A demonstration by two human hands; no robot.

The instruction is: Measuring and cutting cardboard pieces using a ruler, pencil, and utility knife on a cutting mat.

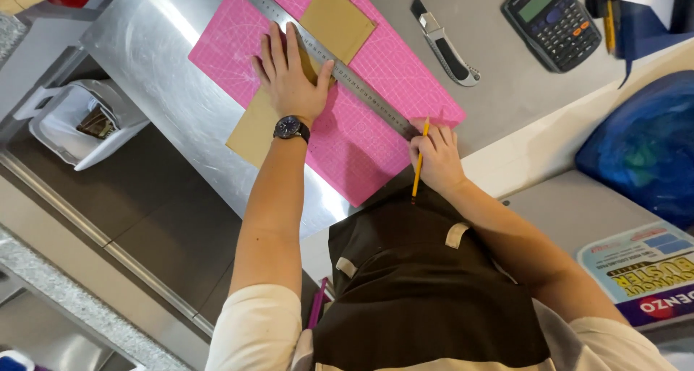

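- The left hand (289, 78) lies flat with its fingers spread, pressing a long steel ruler (329, 57) down across a piece of brown cardboard (334, 20); it grips nothing.
- The cardboard sits on a pink cutting mat (361, 136), which rests on the metal worktop (155, 46). The ruler runs diagonally over both.
- The right hand (436, 158) is curled closed around a yellow pencil (419, 161), whose tip meets the near end of the ruler by the mat's edge.
- The cardboard looks thin, light and fairly stiff; it would likely slide on the smooth mat unless pinned, and it would crease if bent. Flat pressure from above, as the left palm gives, seems the safest hold.
- The ruler appears rigid and slick, so it could skate sideways if pressed at only one point.
- A utility knife (447, 47) lies untouched on the grey surface beyond the mat, with a calculator (553, 20) further right, well apart from both hands.
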